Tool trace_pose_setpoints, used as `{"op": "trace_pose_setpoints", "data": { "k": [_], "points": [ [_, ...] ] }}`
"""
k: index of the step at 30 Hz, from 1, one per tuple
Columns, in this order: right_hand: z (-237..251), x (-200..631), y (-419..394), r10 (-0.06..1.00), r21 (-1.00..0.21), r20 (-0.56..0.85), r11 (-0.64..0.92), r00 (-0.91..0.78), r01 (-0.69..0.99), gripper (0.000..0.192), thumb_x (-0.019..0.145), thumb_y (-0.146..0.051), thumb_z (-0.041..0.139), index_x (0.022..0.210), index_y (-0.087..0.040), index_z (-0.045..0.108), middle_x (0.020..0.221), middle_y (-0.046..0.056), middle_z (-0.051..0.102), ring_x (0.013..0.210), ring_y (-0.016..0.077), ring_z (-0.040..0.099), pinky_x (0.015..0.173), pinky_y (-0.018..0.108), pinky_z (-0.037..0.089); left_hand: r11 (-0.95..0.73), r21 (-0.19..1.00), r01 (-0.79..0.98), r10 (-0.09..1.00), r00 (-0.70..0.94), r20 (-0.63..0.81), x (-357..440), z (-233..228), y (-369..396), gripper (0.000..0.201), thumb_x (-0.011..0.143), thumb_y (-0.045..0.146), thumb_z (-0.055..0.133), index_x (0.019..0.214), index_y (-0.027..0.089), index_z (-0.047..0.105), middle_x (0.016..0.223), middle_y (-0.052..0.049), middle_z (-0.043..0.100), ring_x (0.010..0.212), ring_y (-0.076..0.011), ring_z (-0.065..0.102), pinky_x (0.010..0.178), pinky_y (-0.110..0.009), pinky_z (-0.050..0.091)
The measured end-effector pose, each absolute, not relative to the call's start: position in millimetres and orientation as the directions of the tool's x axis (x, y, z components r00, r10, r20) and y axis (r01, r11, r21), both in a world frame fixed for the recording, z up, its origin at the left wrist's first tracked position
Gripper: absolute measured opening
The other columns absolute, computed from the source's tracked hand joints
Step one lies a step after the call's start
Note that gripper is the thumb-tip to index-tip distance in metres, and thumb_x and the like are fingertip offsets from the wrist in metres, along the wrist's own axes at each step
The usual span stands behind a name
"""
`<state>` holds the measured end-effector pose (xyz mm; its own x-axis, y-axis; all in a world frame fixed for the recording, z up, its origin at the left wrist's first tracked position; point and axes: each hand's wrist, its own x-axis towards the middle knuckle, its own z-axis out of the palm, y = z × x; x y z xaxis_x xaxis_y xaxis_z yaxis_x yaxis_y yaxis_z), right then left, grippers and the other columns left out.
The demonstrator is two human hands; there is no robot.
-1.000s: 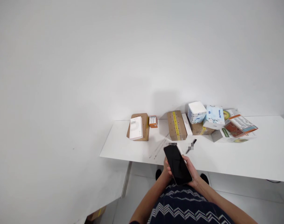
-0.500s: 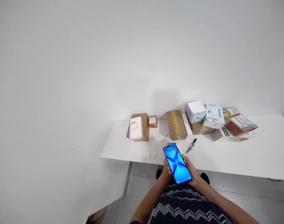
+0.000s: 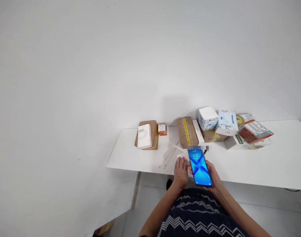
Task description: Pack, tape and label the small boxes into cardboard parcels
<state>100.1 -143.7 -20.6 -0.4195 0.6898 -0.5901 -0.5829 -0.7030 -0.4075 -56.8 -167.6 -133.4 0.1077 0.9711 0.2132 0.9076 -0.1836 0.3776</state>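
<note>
A smartphone (image 3: 199, 168) with a lit blue lock screen is in my right hand (image 3: 214, 176), which wraps it from the right side and from beneath. The phone is tilted toward me above the table's front edge. My left hand (image 3: 181, 172) is off the phone, just to its left, palm down at the table edge. Its fingers are apart and slightly bent, with nothing visible in them. Just beyond those fingertips a small white piece (image 3: 182, 155) lies on the table, partly covered. Behind the phone's upper right corner, a bit of a black pen (image 3: 205, 151) shows.
On the white table (image 3: 130, 154), a white box (image 3: 144, 135) rests on a cardboard box (image 3: 154, 144) beside a small orange box (image 3: 162, 129). A taped cardboard box (image 3: 187, 131), tissue boxes (image 3: 226, 122) and an orange-edged package (image 3: 256, 131) stand along the wall. Thin sticks (image 3: 170, 154) lie left of centre.
My left hand has let go of the phone and moved onto the table edge. My right hand has carried the phone to the right, and it now hides most of the pen.
</note>
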Motion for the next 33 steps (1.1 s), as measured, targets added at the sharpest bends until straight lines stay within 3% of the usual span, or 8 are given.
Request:
{"op": "trace_pose_setpoints", "data": {
  "k": [3, 6, 10, 14, 19, 23, 27, 33],
  "points": [
    [-47.1, 130.6, -132.4, 0.791, -0.666, -0.606, -0.558, -0.076, -0.495, 0.052, 0.076, -0.054, 0.049, 0.113, -0.018, 0.058, 0.095, 0.008, 0.07, 0.079, 0.0235, 0.067, 0.071, 0.035, 0.054, -0.215, 0.307, 0.927, 0.959, 0.141, 0.245, -54.6, -116.5, -167.3, 0.045, 0.082, 0.013, 0.046, 0.127, 0.017, 0.052, 0.131, -0.013, 0.053, 0.131, -0.0289, 0.038, 0.105, -0.046, 0.037],
    [-84.7, 165.1, -125.4, 0.822, -0.864, -0.48, -0.504, 0.307, -0.002, 0.06, 0.074, -0.055, 0.051, 0.122, -0.019, 0.053, 0.094, 0.007, 0.066, 0.082, 0.0241, 0.064, 0.077, 0.038, 0.05, -0.197, 0.273, 0.942, 0.96, 0.129, 0.249, -54.4, -101.8, -165.8, 0.039, 0.082, 0.018, 0.051, 0.121, 0.017, 0.055, 0.13, -0.015, 0.051, 0.127, -0.032, 0.041, 0.102, -0.049, 0.038],
    [-130.6, 194.0, -127.2, 0.928, -0.57, -0.219, -0.372, 0.301, 0.733, 0.056, 0.077, -0.046, 0.05, 0.123, -0.014, 0.056, 0.099, 0.017, 0.062, 0.094, 0.033, 0.058, 0.084, 0.047, 0.043, -0.168, 0.335, 0.927, 0.975, 0.106, 0.196, -60.2, -88.4, -158.9, 0.035, 0.076, 0.025, 0.061, 0.11, 0.018, 0.059, 0.14, -0.017, 0.038, 0.133, -0.0377, 0.029, 0.105, -0.055, 0.03],
    [-156.0, 193.3, -135.9, 0.98, -0.266, -0.052, -0.199, 0.192, 0.943, 0.049, 0.083, -0.037, 0.045, 0.124, -0.012, 0.055, 0.114, 0.023, 0.054, 0.096, 0.0355, 0.055, 0.082, 0.05, 0.042, -0.155, 0.485, 0.861, 0.988, 0.144, 0.061, -68.4, -84.7, -148.5, 0.051, 0.072, 0.024, 0.064, 0.122, 0.019, 0.053, 0.144, -0.017, 0.031, 0.133, -0.039, 0.028, 0.106, -0.055, 0.028],
    [-165.9, 188.0, -137.4, 0.977, -0.213, -0.082, -0.21, 0.197, 0.954, 0.047, 0.083, -0.036, 0.046, 0.123, -0.013, 0.056, 0.117, 0.023, 0.053, 0.106, 0.0378, 0.049, 0.084, 0.05, 0.042, -0.039, 0.68, 0.732, 0.995, 0.091, -0.041, -73.5, -88.0, -146.1, 0.063, 0.07, 0.02, 0.064, 0.13, 0.024, 0.047, 0.139, -0.012, 0.037, 0.126, -0.0323, 0.036, 0.107, -0.045, 0.031],
    [-145.3, 188.0, -126.8, 0.956, -0.393, -0.223, -0.266, 0.189, 0.88, 0.05, 0.078, -0.042, 0.054, 0.12, -0.014, 0.058, 0.124, 0.021, 0.051, 0.113, 0.0374, 0.048, 0.089, 0.051, 0.041, 0.091, 0.772, 0.629, 0.995, -0.027, -0.095, -88.4, -76.0, -147.1, 0.061, 0.065, 0.02, 0.068, 0.124, 0.022, 0.052, 0.129, -0.011, 0.044, 0.123, -0.0287, 0.039, 0.107, -0.043, 0.031],
    [-96.7, 169.1, -123.4, 0.852, -0.823, -0.487, -0.374, -0.192, 0.428, 0.066, 0.077, -0.052, 0.058, 0.132, -0.02, 0.046, 0.126, 0.017, 0.053, 0.081, 0.0218, 0.063, 0.072, 0.038, 0.051, 0.202, 0.926, 0.319, 0.976, 0.018, -0.219, -114.0, -51.2, -142.6, 0.06, 0.063, 0.031, 0.073, 0.119, 0.022, 0.054, 0.115, -0.007, 0.055, 0.105, -0.024, 0.052, 0.093, -0.037, 0.043],
    [-47.7, 120.6, -132.4, 0.638, -0.809, -0.421, -0.585, -0.645, -0.05, 0.078, 0.072, -0.043, 0.07, 0.139, -0.025, 0.035, 0.101, 0.006, 0.065, 0.049, 0.0073, 0.055, 0.044, 0.02, 0.044, 0.381, 0.91, -0.162, 0.924, 0.056, -0.377, -120.0, -33.0, -132.4, 0.059, 0.064, 0.044, 0.074, 0.115, 0.02, 0.057, 0.099, -0.005, 0.063, 0.083, -0.0174, 0.059, 0.072, -0.028, 0.047]
  ]
}}
